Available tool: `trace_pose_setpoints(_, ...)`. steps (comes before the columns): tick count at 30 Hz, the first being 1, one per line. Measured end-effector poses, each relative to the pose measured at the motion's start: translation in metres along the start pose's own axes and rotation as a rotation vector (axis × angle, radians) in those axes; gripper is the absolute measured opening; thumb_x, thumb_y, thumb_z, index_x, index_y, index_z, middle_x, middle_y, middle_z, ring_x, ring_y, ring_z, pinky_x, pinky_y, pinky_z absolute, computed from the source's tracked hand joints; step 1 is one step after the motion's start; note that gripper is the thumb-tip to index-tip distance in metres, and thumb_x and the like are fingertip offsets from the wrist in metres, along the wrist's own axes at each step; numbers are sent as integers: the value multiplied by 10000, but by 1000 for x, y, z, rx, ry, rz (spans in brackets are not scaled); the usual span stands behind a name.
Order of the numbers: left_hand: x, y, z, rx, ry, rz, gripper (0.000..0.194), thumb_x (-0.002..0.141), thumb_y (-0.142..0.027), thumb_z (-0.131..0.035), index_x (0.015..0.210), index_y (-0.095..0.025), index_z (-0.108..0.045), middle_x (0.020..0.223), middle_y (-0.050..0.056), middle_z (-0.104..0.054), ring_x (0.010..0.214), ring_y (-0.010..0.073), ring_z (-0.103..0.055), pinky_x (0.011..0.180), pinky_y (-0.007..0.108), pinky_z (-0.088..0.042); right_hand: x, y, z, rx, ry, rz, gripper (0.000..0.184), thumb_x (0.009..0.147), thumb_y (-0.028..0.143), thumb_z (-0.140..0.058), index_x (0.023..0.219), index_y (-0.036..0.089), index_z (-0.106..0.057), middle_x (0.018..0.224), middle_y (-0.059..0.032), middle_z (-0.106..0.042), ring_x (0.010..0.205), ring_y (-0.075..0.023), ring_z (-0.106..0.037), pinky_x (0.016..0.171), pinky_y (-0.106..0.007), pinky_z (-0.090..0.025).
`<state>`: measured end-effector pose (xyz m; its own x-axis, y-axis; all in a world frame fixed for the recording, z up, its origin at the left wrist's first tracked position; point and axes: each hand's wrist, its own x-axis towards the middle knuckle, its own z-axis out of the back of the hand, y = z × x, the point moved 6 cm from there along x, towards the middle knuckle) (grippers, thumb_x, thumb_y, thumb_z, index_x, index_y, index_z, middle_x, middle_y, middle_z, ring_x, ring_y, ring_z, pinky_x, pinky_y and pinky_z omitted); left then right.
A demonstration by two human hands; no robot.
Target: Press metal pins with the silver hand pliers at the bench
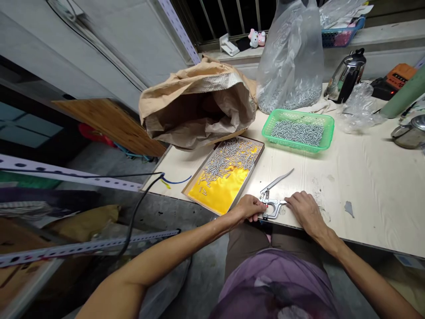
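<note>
A pair of silver snap-fastener pliers [274, 204] lies at the table's front edge, its upper handle raised at an angle and a spring beside the pivot. My right hand [307, 212] has its fingers closed on the end of the lower handle. At the jaws, my left hand [249, 207] is pinched shut; whatever small piece its fingertips hold is too small to make out. Left of the pliers, many small metal pins [229, 159] lie on the yellow cloth of a shallow tray [217, 195]. A green plastic basket [297, 148] farther back contains similar metal pins [298, 132].
A large open paper sack [195, 106] stands behind the tray. Behind the basket is a clear plastic bag [290, 66] with metal pieces in its bottom. A kettle [348, 75], crumpled plastic [361, 110] and a metal cup [411, 132] sit on the right. Cables hang at the left.
</note>
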<state>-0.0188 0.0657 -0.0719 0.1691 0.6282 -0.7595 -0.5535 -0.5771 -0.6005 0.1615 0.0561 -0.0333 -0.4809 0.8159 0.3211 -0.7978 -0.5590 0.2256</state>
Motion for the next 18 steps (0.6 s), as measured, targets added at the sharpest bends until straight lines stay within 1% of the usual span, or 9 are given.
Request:
trace_pose_setpoints(3,-3,2,-3,-68,10,59,344,695,-428,-676,570,-134,-550,364,-62,-464,306,45,-393,349,164,-270,0,1,-1,-27,-7,24,151,905,176,-487,908,169,-638,776,-45,-588,741,-182,-440,660,-310,-298)
trace_pose_setpoints(5,-4,5,-6,-119,-16,85,330,715,-399,-670,567,-136,-538,350,-63,-459,294,44,-390,343,159,-273,-1,2,-2,-42,-9,28,153,902,160,-485,936,161,-634,794,-49,-593,752,-183,-436,670,-313,-295)
trace_pose_setpoints(8,-5,9,-9,-174,-61,85,317,734,-369,-667,571,-138,-525,341,-74,-447,277,40,-392,328,148,-278,-4,3,-3,-59,-12,26,143,889,144,-499,946,160,-630,802,-50,-595,760,-187,-435,682,-319,-293)
trace_pose_setpoints(10,-5,10,-10,-209,-70,91,307,732,-359,-676,584,-135,-526,361,-79,-461,274,32,-400,318,140,-277,-4,4,-3,-67,-5,23,146,888,139,-497,942,165,-629,803,-50,-596,763,-191,-440,684,-323,-294)
trace_pose_setpoints(14,-9,10,-13,-319,-27,150,246,715,-307,-692,639,-122,-550,447,-76,-530,284,22,-429,305,136,-282,-3,5,-2,-81,37,14,179,893,125,-470,955,183,-627,827,-53,-608,769,-201,-451,690,-333,-302)
trace_pose_setpoints(18,-12,10,-15,-358,-7,178,222,703,-281,-699,660,-118,-553,464,-75,-546,285,29,-442,298,141,-281,-3,5,-2,-49,68,-4,194,893,129,-463,975,197,-626,833,-59,-611,786,-211,-470,695,-345,-315)
